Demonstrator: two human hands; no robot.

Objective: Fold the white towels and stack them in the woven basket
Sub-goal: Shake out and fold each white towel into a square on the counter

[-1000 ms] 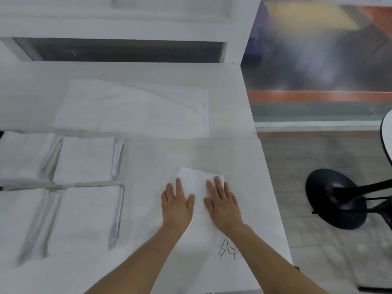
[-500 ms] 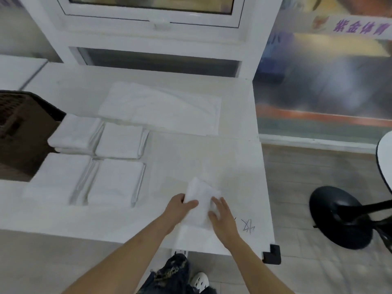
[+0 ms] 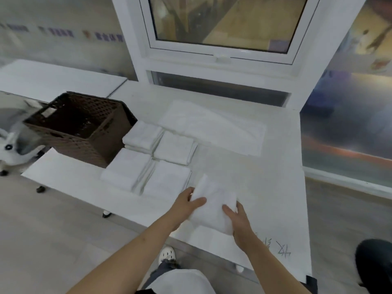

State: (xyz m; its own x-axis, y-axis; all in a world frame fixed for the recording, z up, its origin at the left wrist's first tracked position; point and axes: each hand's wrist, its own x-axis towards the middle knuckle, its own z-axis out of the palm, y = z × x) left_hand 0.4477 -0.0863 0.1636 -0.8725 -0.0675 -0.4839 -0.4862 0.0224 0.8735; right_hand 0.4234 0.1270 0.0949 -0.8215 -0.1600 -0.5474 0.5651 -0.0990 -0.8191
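Observation:
Both my hands hold a folded white towel (image 3: 214,205) lifted off the white table (image 3: 280,187) near its front edge. My left hand (image 3: 186,202) grips its left side with the thumb on top. Along the towel's right side my right hand (image 3: 237,217) grips it. Several folded white towels (image 3: 148,164) lie in a block on the table to the left of my hands. An unfolded white towel (image 3: 212,126) lies flat behind them. The brown woven basket (image 3: 70,143) stands at the table's left end, and it looks empty inside.
A white window frame (image 3: 222,56) rises behind the table. A second white table (image 3: 53,79) stands at the far left. A black chair base (image 3: 375,264) is at the lower right, on the floor. Black scribbles (image 3: 280,251) mark the table near its front right corner.
My hands went from pressing the folded towel flat on the table to gripping it by both sides and lifting it. The view pulled back, bringing the basket into sight.

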